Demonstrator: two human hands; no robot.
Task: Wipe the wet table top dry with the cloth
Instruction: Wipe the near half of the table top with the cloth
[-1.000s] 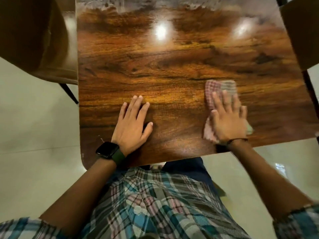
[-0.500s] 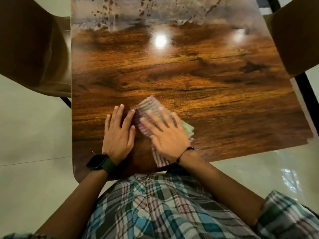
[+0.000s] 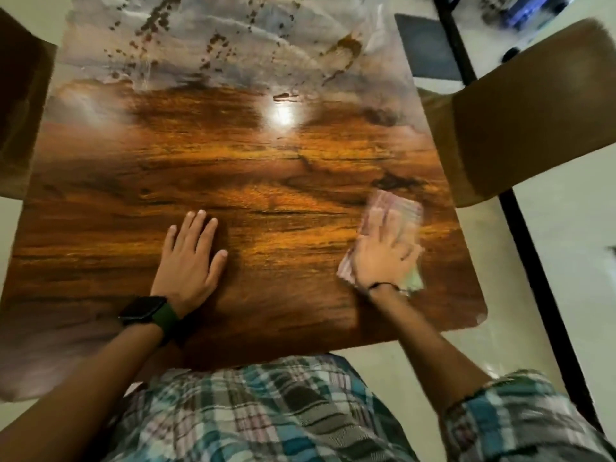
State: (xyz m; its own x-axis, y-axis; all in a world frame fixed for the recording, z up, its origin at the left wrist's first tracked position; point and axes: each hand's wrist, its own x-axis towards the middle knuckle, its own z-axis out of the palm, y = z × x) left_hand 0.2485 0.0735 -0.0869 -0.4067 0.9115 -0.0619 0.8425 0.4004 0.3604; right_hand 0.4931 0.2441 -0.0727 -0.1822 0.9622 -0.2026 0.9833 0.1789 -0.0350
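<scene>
A glossy brown wood-grain table top [image 3: 266, 181] fills the view. Water streaks and droplets [image 3: 213, 48] cover its far part. My right hand [image 3: 383, 251] presses flat on a pink checked cloth [image 3: 398, 208] near the table's right edge; the hand and cloth are blurred with motion. My left hand [image 3: 191, 258] lies flat on the table at the near middle, fingers spread, holding nothing, with a dark watch on its wrist.
A brown chair back [image 3: 533, 108] stands close beside the table's right edge. Another brown chair [image 3: 20, 105] sits at the left. A black metal bar [image 3: 530, 235] runs along the floor on the right. Pale tiled floor surrounds the table.
My right hand has swept the cloth from beside my left hand across to the table's right side. My left hand stayed flat in place. The view tilted up, showing more of the wet far part.
</scene>
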